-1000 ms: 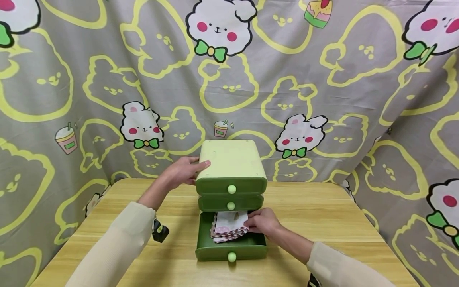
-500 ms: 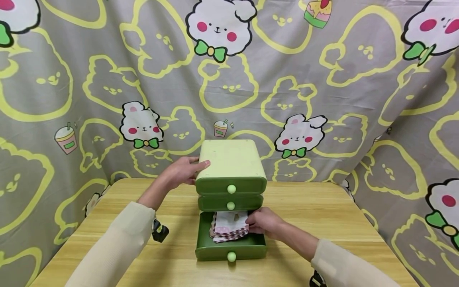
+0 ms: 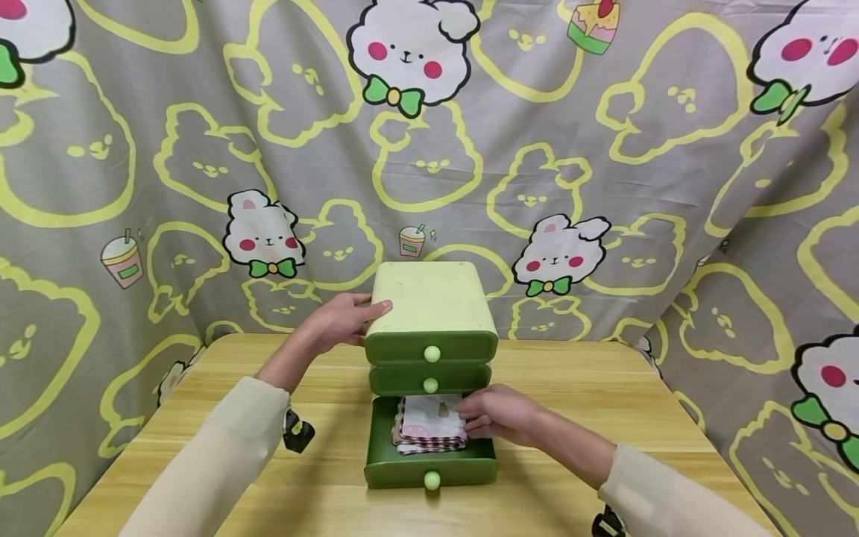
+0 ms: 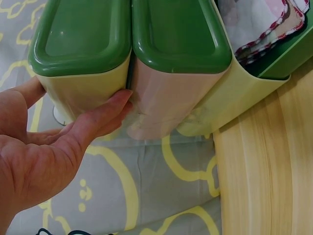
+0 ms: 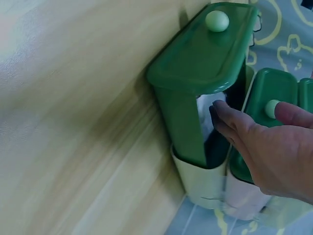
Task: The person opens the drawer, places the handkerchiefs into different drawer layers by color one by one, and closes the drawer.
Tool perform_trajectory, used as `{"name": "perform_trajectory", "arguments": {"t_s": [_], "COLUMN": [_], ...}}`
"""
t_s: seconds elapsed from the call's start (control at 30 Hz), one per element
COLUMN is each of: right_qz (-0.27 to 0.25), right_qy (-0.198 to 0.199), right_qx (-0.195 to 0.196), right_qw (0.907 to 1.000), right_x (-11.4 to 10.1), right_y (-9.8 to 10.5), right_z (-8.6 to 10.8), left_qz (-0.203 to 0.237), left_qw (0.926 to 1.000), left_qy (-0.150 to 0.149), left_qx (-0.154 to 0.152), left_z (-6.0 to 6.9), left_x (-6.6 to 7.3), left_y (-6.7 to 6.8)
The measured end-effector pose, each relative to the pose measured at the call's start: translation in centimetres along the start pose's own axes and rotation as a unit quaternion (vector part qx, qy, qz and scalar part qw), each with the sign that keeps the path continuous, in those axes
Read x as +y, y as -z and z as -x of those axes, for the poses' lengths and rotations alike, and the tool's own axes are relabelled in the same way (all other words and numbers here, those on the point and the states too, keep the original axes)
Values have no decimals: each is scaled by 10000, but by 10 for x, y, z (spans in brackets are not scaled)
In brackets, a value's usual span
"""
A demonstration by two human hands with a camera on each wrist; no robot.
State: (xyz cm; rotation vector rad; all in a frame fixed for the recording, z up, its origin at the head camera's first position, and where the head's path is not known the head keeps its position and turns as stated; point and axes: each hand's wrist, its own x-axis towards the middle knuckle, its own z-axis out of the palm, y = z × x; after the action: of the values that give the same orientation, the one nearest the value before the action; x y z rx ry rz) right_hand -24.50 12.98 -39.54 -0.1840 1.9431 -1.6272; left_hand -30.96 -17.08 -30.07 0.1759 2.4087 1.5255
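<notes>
A three-tier drawer cabinet (image 3: pixel 429 294) with green fronts and round pale green knobs stands on the table. Its bottom drawer (image 3: pixel 396 475) is pulled out and holds a stack of folded cloths (image 3: pixel 426 421) with checked edges and a printed white top. My left hand (image 3: pixel 338 321) grips the cabinet's top tier from the left side, thumb over the top edge; the left wrist view shows fingers reaching the gap below that tier. My right hand (image 3: pixel 506 414) hovers at the bottom drawer's right side, fingers relaxed beside the cloths and holding nothing. The upper two drawers are closed.
The wooden table (image 3: pixel 590 388) extends on both sides of the cabinet and in front of it. A grey curtain (image 3: pixel 463 186) with yellow outlines and white rabbit faces hangs behind the table and at its sides.
My right hand has let go of the cloths' right edge and drawn back up and to the right. The cloths lie flatter in the drawer. My left hand has stayed put.
</notes>
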Motion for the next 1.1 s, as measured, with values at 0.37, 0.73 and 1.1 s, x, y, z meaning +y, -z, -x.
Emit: {"name": "perform_trajectory", "arguments": {"t_s": [0.37,0.73,1.1], "right_qz": [-168,-199,241], "right_qy": [111,-27,-321], "right_qx": [-536,-1179,-1562], "right_qw": [9984,9928,9869], "right_x": [-17,-13,14], "right_y": [-13,-34,-41], "right_z": [16,32,37], "left_qz": [-45,-28,-12], "left_qw": [10000,10000,10000], "left_qy": [50,26,22], "left_qx": [3,-14,-32], "left_z": [-1,0,0], "left_x": [-2,-1,0], "left_y": [1,1,0]}}
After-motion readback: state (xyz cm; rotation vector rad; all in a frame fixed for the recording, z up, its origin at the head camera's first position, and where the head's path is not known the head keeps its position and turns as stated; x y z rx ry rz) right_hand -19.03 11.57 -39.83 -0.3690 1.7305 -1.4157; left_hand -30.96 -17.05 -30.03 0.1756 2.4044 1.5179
